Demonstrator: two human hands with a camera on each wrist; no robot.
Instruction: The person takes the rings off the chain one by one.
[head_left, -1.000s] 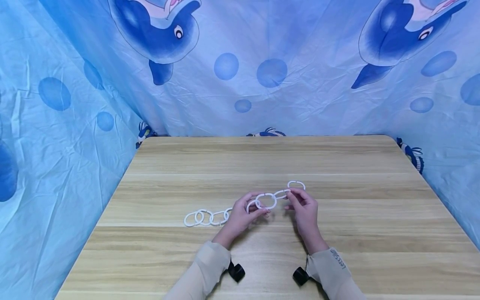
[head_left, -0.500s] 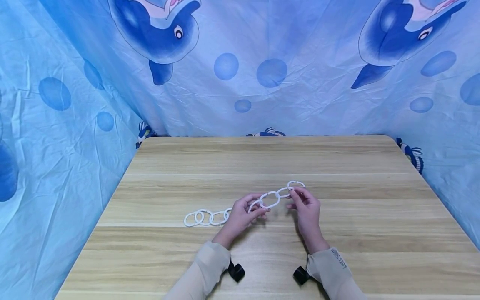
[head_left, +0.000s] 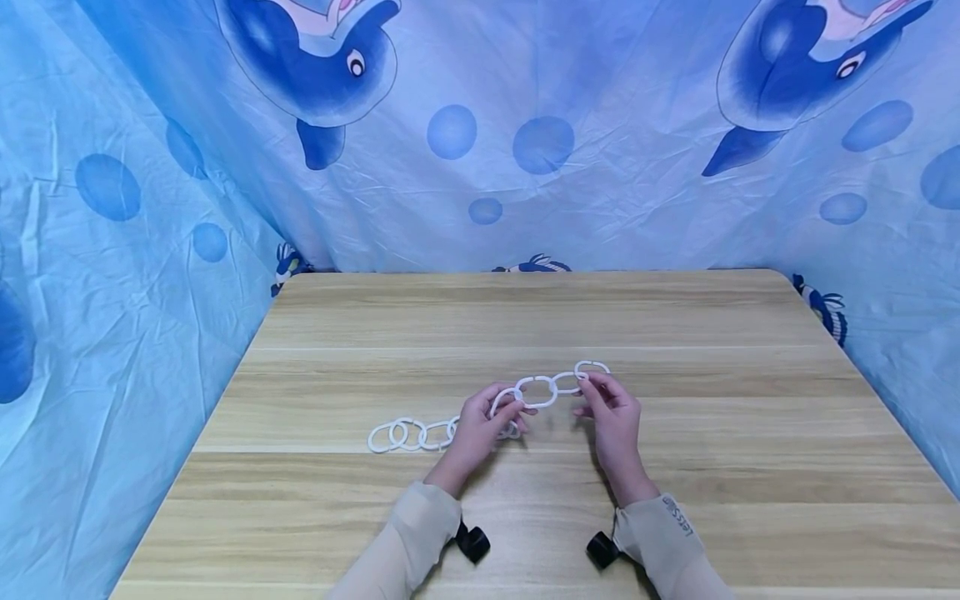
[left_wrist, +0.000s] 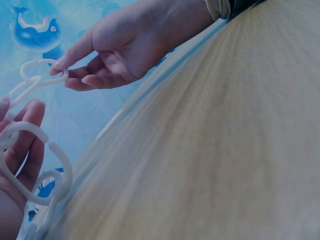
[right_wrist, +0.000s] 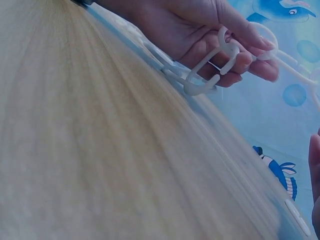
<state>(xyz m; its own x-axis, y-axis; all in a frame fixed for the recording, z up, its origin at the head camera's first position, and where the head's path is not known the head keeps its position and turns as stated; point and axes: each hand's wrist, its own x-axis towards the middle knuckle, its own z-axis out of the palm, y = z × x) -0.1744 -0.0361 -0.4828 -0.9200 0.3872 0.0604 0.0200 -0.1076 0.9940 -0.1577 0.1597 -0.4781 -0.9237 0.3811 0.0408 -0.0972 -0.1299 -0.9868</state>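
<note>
A white plastic link chain [head_left: 536, 392] stretches between the two hands, raised off the wooden table. My left hand [head_left: 477, 429] pinches one link between thumb and fingers; in the right wrist view, several links [right_wrist: 202, 75] dangle under that hand. My right hand [head_left: 617, 429] pinches a link close to the chain's right end, and the last link [head_left: 592, 367] sticks out beyond its fingertips. The left wrist view shows a narrow gap in one link [left_wrist: 67, 165] beside my left hand. Farther left, the chain's other end [head_left: 397, 435] lies on the table, partly hidden by my left hand.
The wood-grain table [head_left: 300, 533] spreads around both hands. A blue curtain [head_left: 637, 208] printed with dolphins and bubbles hangs behind it and at both sides. Small black wrist cameras [head_left: 474, 545] are strapped at the light sleeves.
The right hand has shifted slightly right. The left thumb and the raised link beside it have moved up, and links below the left hand now show. The chain's left end has stayed still.
</note>
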